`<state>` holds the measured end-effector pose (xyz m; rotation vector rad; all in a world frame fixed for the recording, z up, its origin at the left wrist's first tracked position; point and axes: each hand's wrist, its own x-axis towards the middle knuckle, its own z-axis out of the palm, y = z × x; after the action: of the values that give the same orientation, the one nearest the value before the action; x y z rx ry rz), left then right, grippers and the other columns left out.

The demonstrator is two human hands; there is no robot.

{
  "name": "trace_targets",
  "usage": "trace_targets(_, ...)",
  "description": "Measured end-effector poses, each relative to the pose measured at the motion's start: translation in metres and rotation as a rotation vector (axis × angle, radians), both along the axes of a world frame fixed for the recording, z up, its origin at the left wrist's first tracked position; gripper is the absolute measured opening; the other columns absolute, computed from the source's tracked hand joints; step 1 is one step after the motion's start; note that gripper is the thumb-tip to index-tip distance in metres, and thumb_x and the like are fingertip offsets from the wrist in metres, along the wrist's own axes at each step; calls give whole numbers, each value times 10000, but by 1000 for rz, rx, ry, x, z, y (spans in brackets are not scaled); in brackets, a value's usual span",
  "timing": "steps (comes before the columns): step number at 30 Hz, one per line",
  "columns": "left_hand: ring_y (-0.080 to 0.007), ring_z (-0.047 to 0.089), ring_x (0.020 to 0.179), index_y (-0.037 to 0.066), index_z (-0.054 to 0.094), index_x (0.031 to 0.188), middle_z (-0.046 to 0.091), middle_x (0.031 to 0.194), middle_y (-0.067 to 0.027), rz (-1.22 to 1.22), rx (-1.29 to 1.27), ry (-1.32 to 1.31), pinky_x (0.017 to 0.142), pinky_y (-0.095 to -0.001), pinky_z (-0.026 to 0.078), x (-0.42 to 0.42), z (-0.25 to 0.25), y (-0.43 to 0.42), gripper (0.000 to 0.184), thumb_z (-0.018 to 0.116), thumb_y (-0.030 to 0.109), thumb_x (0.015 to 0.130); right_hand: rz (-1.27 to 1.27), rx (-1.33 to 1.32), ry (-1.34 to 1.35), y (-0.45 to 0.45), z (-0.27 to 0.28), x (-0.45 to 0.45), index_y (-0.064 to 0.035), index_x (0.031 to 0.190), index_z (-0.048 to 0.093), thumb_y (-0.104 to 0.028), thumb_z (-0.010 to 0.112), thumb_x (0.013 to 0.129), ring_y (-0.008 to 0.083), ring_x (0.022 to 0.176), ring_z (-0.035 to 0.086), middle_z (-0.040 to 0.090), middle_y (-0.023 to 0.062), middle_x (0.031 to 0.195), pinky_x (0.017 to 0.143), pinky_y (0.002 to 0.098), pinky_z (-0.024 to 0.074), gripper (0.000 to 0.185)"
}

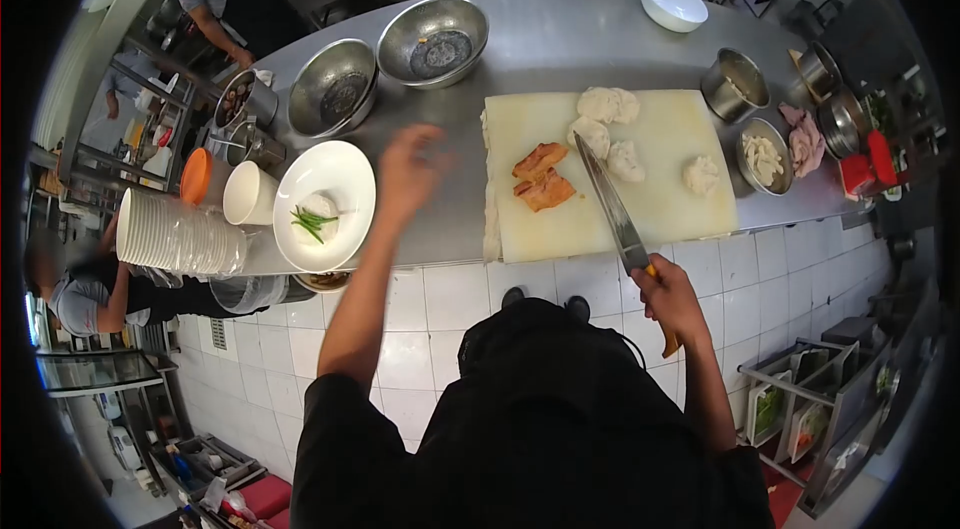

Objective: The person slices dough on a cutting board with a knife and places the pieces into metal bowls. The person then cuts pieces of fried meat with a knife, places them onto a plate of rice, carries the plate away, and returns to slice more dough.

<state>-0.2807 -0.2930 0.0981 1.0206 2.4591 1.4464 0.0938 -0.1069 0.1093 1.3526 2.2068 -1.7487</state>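
Observation:
My right hand [668, 297] is wrapped round the yellow handle of a long knife [618, 214], whose blade slants up over a white cutting board [650, 214]. Two browned pieces of meat [543, 191] lie left of the blade. Several pale, dough-like lumps [625, 161] sit around the tip and to its right. Between the board and a white plate [286, 224], my left hand [412, 169] is raised above the steel counter, its fingers apart though blurred, holding nothing. On that plate are a white mound and green strips [314, 222].
Two steel bowls [345, 104] stand behind the plate; stacked white containers [170, 234] and an orange cup [196, 177] are at left. A steel pot [735, 86], a small bowl [765, 157] and pink meat [802, 141] are at right. Other people work at left.

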Motion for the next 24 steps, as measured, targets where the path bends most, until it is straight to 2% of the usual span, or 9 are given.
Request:
trace_targets(2,-311,649,1054,57,690,1052,676,1100,-134,-180,-58,134,886,-420,531,47,-14,31,365,850,191,753,21,11,2,5,-6,-5,25,901,569,-158,617,979,136,486,531,545,69,639,474,315,455,205)
trace_targets(4,-296,656,998,49,680,1068,681,1077,-120,-264,-41,197,812,-398,528,76,-28,54,407,857,184,728,54,37,-4,9,-7,-11,29,901,566,-166,621,974,167,493,550,556,93,642,493,336,464,215)
trace_targets(7,-360,638,1048,23,681,995,679,1047,-168,-173,-163,208,878,-440,525,100,-25,81,397,856,189,679,116,143,-18,15,-13,-14,37,909,566,-189,626,966,277,550,597,594,165,676,567,400,491,241)
trace_targets(10,-376,656,956,18,682,954,691,1001,-174,-165,-211,277,838,-449,540,92,-38,96,348,834,177,683,183,306,-19,23,-31,-9,41,923,574,-216,626,958,407,680,637,638,245,758,670,476,500,265)
trace_targets(13,-302,686,797,-20,689,949,695,881,-138,-164,-195,212,721,-396,550,77,-45,99,326,822,175,724,208,376,-21,26,-32,-9,40,939,586,-228,624,951,471,803,645,662,283,837,741,523,491,271)
trace_targets(16,-222,658,645,-53,705,988,698,791,-98,-23,-98,-125,598,-348,535,61,-32,93,316,800,180,795,209,399,7,29,-33,-5,41,956,591,-225,628,950,452,798,648,664,270,833,721,510,487,268)
trace_targets(19,-148,614,615,-66,726,994,700,782,-82,56,102,-654,576,-301,522,32,-56,81,277,774,162,843,213,446,55,32,-38,-3,43,969,588,-223,640,950,415,740,634,649,246,797,679,465,480,272)
trace_targets(22,-126,597,586,-57,731,986,695,766,-77,59,-76,-590,557,-275,522,21,-59,69,220,751,121,858,227,401,16,36,-34,-3,41,1007,600,-227,634,949,439,807,629,657,261,854,722,473,477,277)
trace_targets(24,-177,657,672,-45,728,1004,710,828,-95,100,-182,-605,629,-300,547,27,-47,68,231,749,97,823,231,392,9,38,-34,-4,39,1018,602,-230,632,949,438,818,634,659,266,878,728,475,476,279)
